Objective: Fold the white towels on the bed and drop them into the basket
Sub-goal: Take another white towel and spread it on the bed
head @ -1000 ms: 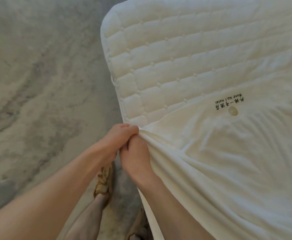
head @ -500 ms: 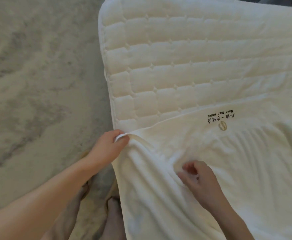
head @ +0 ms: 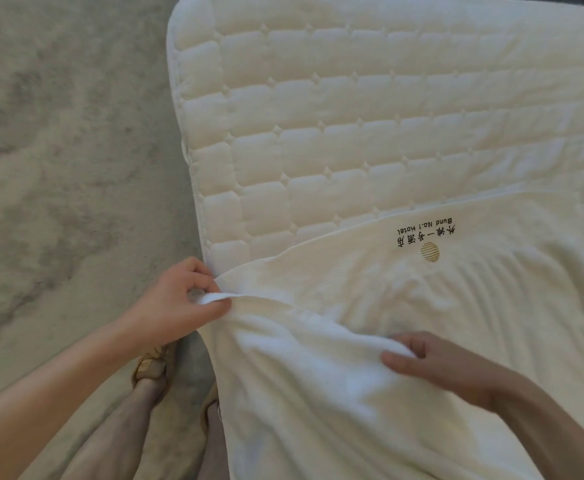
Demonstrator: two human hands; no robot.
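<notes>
Pinched the towel [head: 318, 410] corner in the left grip [head: 176, 306], just off the bed [head: 353, 133] edge. Clamped a raised fold of the towel between thumb and fingers of the right grip [head: 436, 368]. Had the rest spread on the bed, logo [head: 429, 251] upward, near side draped over the edge.

The towel [head: 353, 393] is noted as white terry cloth, matt, with a soft pile; a flatter woven band is seen along its hem. The bed [head: 318, 150] is covered in smooth, quilted white fabric. The floor [head: 58, 168] is matt, mottled grey; material not determined.
</notes>
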